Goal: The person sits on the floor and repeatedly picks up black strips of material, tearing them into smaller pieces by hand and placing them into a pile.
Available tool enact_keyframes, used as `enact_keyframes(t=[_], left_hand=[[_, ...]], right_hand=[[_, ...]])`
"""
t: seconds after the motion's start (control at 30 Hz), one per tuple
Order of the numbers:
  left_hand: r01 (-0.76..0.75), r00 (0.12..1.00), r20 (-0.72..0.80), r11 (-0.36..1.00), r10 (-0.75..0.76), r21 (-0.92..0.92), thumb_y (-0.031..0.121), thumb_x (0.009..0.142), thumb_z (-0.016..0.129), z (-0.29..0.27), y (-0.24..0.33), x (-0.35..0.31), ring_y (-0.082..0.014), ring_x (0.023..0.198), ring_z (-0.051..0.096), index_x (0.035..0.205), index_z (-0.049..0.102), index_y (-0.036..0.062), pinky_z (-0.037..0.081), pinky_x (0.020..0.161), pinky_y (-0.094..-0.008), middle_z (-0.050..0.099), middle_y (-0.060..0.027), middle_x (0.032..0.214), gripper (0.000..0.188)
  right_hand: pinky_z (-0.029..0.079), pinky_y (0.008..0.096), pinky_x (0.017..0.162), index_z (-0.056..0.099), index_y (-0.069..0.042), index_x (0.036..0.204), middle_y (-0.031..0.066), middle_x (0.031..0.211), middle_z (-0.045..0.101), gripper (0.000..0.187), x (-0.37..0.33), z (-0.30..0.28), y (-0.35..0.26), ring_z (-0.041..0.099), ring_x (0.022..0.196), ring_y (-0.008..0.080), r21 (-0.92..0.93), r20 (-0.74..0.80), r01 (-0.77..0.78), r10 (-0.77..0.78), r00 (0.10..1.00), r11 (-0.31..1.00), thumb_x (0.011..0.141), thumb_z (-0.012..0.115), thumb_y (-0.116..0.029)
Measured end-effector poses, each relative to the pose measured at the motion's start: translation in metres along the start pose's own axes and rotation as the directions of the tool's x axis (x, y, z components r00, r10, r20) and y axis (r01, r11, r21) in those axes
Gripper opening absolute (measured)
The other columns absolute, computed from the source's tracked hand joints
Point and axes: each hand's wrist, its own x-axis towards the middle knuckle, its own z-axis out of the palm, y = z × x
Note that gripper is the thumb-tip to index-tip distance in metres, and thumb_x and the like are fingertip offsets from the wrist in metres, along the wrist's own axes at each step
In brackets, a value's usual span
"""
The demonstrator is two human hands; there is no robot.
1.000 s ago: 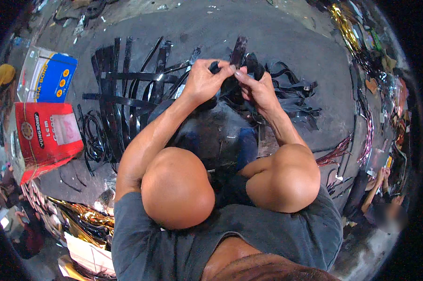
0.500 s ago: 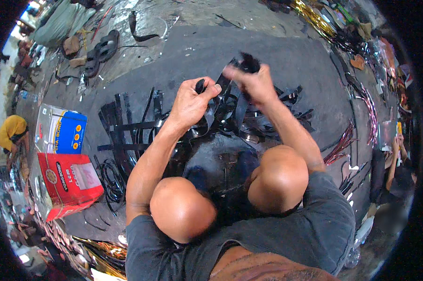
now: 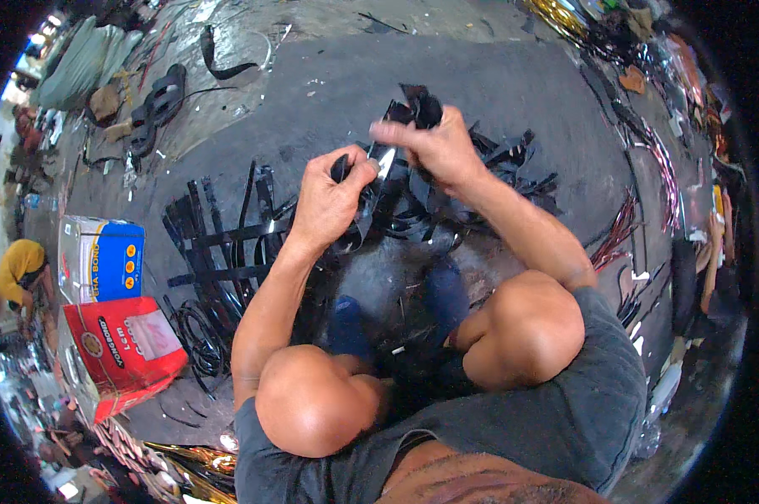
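Note:
My left hand (image 3: 333, 197) is closed, thumb against fingers, pinching a glossy black strip (image 3: 372, 186) whose end loops up beside the fist. Just above and to the right, my right hand (image 3: 446, 151) grips a bunch of black strips (image 3: 424, 107). Its thumb is smeared by motion and points toward my left hand. Between the hands, a shiny spot shows on the strip. More black strips (image 3: 409, 223) lie tangled on the dark mat (image 3: 312, 101) below both hands. To the left, other strips (image 3: 228, 231) lie crossed over one another.
A blue and white carton (image 3: 115, 260) and a red carton (image 3: 123, 357) stand at the left, near a coil of thin black strip (image 3: 201, 336). Dark sandals (image 3: 161, 101) lie far left. Metallic pink strips (image 3: 661, 176) lie right. A person in yellow (image 3: 22, 269) crouches far left.
The view has shifted slightly, and my knees are farther apart. My right thumb has moved left, toward my left hand. Both hands still hold black strips.

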Motion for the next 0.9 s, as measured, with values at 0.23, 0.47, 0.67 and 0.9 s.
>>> enact_keyframes(t=[0.23, 0.47, 0.67, 0.9], left_hand=[[-0.239, 0.920, -0.117, 0.770, 0.375, 0.592, 0.008, 0.082, 0.061, 0.003, -0.008, -0.006, -0.0178, 0.050, 0.050, 0.068, 0.055, 0.0023, 0.037, 0.049, -0.0311, 0.054, -0.0047, 0.058, 0.016], [-0.553, 0.642, 0.347, 0.099, 0.684, 0.827, 0.013, 0.067, 0.070, 0.006, -0.018, 0.007, -0.0174, 0.052, 0.056, 0.071, 0.054, 0.0128, 0.042, 0.047, -0.0298, 0.046, -0.0010, 0.062, 0.017], [-0.538, 0.701, 0.123, 0.407, 0.703, 0.739, 0.015, 0.076, 0.073, 0.012, -0.018, 0.008, -0.0129, 0.050, 0.052, 0.080, 0.059, 0.0070, 0.040, 0.047, -0.0268, 0.052, -0.0005, 0.062, 0.017], [-0.114, 0.985, -0.105, 0.972, 0.138, 0.207, 0.020, 0.082, 0.075, 0.034, 0.001, -0.002, -0.0039, 0.057, 0.039, 0.064, 0.054, 0.0047, 0.030, 0.051, -0.0225, 0.048, 0.0067, 0.062, 0.032]], right_hand=[[0.024, 0.0213, 0.042, 0.065, -0.004, 0.086, -0.0084, 0.057, 0.038, 0.029, 0.023, -0.065, 0.007, 0.030, 0.048, 0.0022, 0.224, -0.427, 0.032, 0.069, 0.902, 0.974, 0.087, 0.070, -0.032], [0.025, 0.0186, 0.038, 0.059, -0.006, 0.084, -0.0057, 0.056, 0.043, 0.035, -0.022, -0.039, 0.017, 0.031, 0.043, 0.0020, 0.524, 0.188, -0.446, 0.412, 0.891, 0.725, 0.084, 0.071, -0.039], [0.028, 0.0173, 0.041, 0.057, -0.008, 0.089, -0.0025, 0.063, 0.050, 0.016, -0.024, -0.038, 0.018, 0.035, 0.045, 0.0013, 0.495, 0.125, -0.299, 0.273, 0.954, 0.816, 0.089, 0.067, -0.021], [0.029, 0.0199, 0.042, 0.064, -0.006, 0.099, 0.0016, 0.069, 0.060, 0.019, -0.040, -0.019, 0.027, 0.039, 0.048, 0.0023, 0.168, 0.135, -0.131, 0.109, 0.985, 0.977, 0.090, 0.064, -0.022]])
